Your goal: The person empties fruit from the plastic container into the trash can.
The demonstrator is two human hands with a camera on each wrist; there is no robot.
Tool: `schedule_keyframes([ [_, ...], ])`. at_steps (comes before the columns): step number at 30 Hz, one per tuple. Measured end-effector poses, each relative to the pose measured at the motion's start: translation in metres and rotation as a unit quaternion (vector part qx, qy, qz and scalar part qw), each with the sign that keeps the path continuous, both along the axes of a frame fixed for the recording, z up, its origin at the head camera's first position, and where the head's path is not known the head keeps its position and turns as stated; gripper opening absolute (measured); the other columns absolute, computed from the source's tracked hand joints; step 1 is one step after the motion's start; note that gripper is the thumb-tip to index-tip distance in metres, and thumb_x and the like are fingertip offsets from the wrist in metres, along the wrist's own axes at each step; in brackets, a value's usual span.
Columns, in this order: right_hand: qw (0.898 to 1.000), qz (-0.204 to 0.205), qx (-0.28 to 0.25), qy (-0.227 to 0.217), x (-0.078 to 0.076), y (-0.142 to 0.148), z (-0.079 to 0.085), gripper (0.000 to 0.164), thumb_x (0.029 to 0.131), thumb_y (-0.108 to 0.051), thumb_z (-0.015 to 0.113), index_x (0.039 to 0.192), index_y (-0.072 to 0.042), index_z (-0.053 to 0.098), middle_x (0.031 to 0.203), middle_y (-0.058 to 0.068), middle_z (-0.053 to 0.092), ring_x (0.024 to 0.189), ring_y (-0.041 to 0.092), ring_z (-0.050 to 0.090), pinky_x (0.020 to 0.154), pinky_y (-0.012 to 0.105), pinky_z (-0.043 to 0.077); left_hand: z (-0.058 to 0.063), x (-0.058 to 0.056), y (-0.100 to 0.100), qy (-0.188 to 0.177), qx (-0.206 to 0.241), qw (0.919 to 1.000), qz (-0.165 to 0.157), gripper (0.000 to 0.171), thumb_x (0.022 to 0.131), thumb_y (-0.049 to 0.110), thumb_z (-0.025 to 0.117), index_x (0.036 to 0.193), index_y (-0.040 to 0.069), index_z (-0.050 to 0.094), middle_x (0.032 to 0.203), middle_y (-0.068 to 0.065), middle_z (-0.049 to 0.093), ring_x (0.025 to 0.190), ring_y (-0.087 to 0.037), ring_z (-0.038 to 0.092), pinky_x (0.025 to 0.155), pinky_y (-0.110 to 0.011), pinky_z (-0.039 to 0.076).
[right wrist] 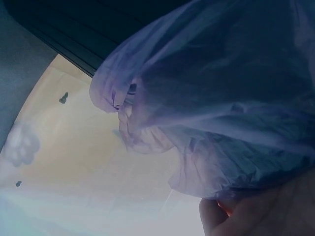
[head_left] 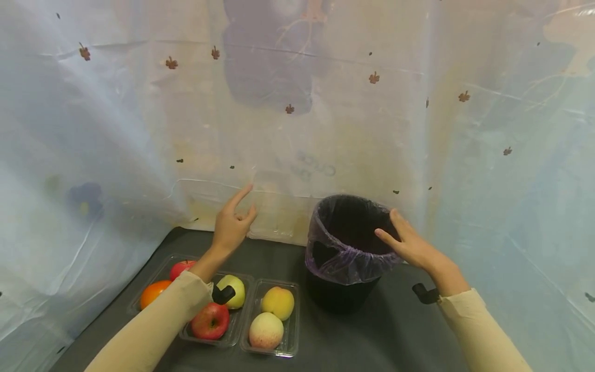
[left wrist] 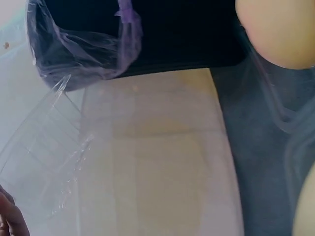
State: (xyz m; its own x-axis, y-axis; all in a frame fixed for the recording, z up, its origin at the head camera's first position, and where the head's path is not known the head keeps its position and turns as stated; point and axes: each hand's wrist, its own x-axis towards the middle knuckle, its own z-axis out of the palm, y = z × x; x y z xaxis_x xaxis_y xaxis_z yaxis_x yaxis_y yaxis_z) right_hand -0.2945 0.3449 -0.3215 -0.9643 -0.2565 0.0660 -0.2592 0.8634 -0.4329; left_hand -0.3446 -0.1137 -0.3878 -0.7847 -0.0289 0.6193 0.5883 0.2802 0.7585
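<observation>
My left hand [head_left: 231, 227] is raised over the back edge of the table, thumb and forefinger pinching a clear plastic tray [left wrist: 44, 147]. In the left wrist view its fingers [left wrist: 12, 219] show at the lower left, at the tray's edge. The tray hangs left of a black bin [head_left: 341, 297], whose rim is wrapped in a thin purple bag [head_left: 346, 263]. My right hand [head_left: 413, 248] lies at the bin's right rim, fingers fairly straight and thumb over the opening. In the right wrist view the bag [right wrist: 211, 113] covers much of that hand's surroundings.
Left of the bin stand clear trays of fruit: a red apple [head_left: 210, 321], a yellow-green fruit [head_left: 234, 290], an orange fruit [head_left: 153, 293], a yellow peach [head_left: 278, 303] and a paler peach [head_left: 266, 331]. A patterned plastic sheet [head_left: 288, 139] hangs behind the dark table [head_left: 395, 336].
</observation>
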Motion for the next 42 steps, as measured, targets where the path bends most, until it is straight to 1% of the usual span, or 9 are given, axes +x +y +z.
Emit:
schedule_keyframes([
  [6, 1.000, 0.001, 0.001, 0.003, 0.000, 0.000, 0.000, 0.099, 0.110, -0.061, 0.046, 0.171, 0.000, -0.002, 0.178, 0.023, -0.009, 0.161, 0.053, -0.006, 0.125, 0.073, 0.001, -0.016, 0.000, -0.014, -0.027, -0.011, 0.9996, -0.001, 0.058, 0.107, 0.016, 0.069, 0.162, 0.023, 0.051, 0.049, -0.012, 0.061, 0.036, -0.020, 0.056, 0.039, -0.029, 0.045],
  [10, 1.000, 0.001, 0.004, 0.002, 0.000, 0.000, 0.000, 0.098, 0.110, -0.061, 0.046, 0.171, 0.000, -0.003, 0.178, 0.023, -0.009, 0.161, 0.053, -0.006, 0.125, 0.073, 0.001, -0.025, -0.003, -0.024, -0.050, -0.033, 0.9981, 0.015, 0.057, 0.106, 0.015, 0.068, 0.161, 0.020, 0.052, 0.050, -0.012, 0.062, 0.036, -0.018, 0.056, 0.038, -0.028, 0.043],
  [13, 1.000, 0.002, 0.011, 0.004, 0.000, 0.000, 0.001, 0.098, 0.110, -0.061, 0.046, 0.171, 0.000, -0.001, 0.178, 0.024, -0.008, 0.161, 0.052, -0.007, 0.125, 0.073, 0.000, -0.031, -0.004, -0.031, -0.070, -0.049, 0.9958, 0.031, 0.055, 0.106, 0.016, 0.068, 0.159, 0.017, 0.055, 0.053, -0.017, 0.063, 0.036, -0.021, 0.055, 0.037, -0.029, 0.041],
  [16, 1.000, 0.001, 0.021, 0.006, 0.000, 0.000, 0.001, 0.099, 0.110, -0.062, 0.046, 0.170, 0.001, 0.000, 0.177, 0.024, -0.007, 0.161, 0.052, -0.007, 0.125, 0.073, -0.001, -0.037, -0.006, -0.038, -0.093, -0.060, 0.9932, 0.037, 0.054, 0.106, 0.017, 0.067, 0.158, 0.016, 0.055, 0.097, -0.025, 0.077, 0.040, -0.026, 0.060, 0.039, -0.030, 0.046],
  [18, 1.000, 0.002, 0.027, 0.010, 0.000, 0.000, 0.002, 0.099, 0.110, -0.062, 0.046, 0.170, 0.002, 0.001, 0.177, 0.025, -0.006, 0.161, 0.052, -0.007, 0.125, 0.073, -0.001, -0.041, -0.007, -0.043, -0.111, -0.063, 0.9911, 0.037, 0.054, 0.106, 0.017, 0.067, 0.158, 0.015, 0.055, 0.131, -0.027, 0.071, 0.043, -0.032, 0.062, 0.040, -0.030, 0.048],
  [20, 0.999, 0.001, 0.030, 0.010, 0.000, 0.000, 0.002, 0.099, 0.110, -0.062, 0.046, 0.170, 0.003, 0.001, 0.177, 0.025, -0.005, 0.162, 0.052, -0.006, 0.126, 0.072, 0.000, -0.046, -0.007, -0.048, -0.129, -0.068, 0.9888, 0.032, 0.054, 0.107, 0.017, 0.066, 0.159, 0.016, 0.054, 0.152, -0.024, 0.058, 0.045, -0.030, 0.064, 0.042, -0.031, 0.051],
  [26, 1.000, 0.002, 0.026, 0.008, 0.000, -0.002, 0.003, 0.100, 0.109, -0.063, 0.046, 0.170, 0.002, 0.000, 0.177, 0.025, -0.006, 0.162, 0.052, -0.006, 0.127, 0.070, 0.000, -0.058, -0.008, -0.062, -0.173, -0.080, 0.9816, 0.013, 0.055, 0.109, 0.020, 0.064, 0.162, 0.014, 0.050, 0.162, -0.025, 0.046, 0.049, -0.031, 0.065, 0.045, -0.031, 0.053],
  [30, 1.000, 0.000, 0.025, 0.006, 0.000, -0.001, 0.003, 0.100, 0.109, -0.063, 0.045, 0.170, 0.002, -0.001, 0.177, 0.026, -0.007, 0.161, 0.053, -0.006, 0.126, 0.071, 0.000, -0.062, -0.010, -0.068, -0.189, -0.087, 0.9780, 0.011, 0.056, 0.109, 0.022, 0.064, 0.162, 0.011, 0.049, 0.159, -0.025, 0.049, 0.053, -0.036, 0.066, 0.047, -0.031, 0.055],
  [42, 1.000, 0.003, 0.025, 0.009, 0.000, -0.001, 0.001, 0.100, 0.110, -0.063, 0.046, 0.170, 0.001, -0.001, 0.177, 0.025, -0.006, 0.161, 0.052, -0.005, 0.127, 0.070, 0.001, -0.074, -0.016, -0.072, -0.218, -0.149, 0.9645, 0.009, 0.056, 0.110, 0.020, 0.061, 0.161, 0.004, 0.046, 0.151, -0.027, 0.057, 0.047, -0.017, 0.059, 0.048, -0.031, 0.051],
])
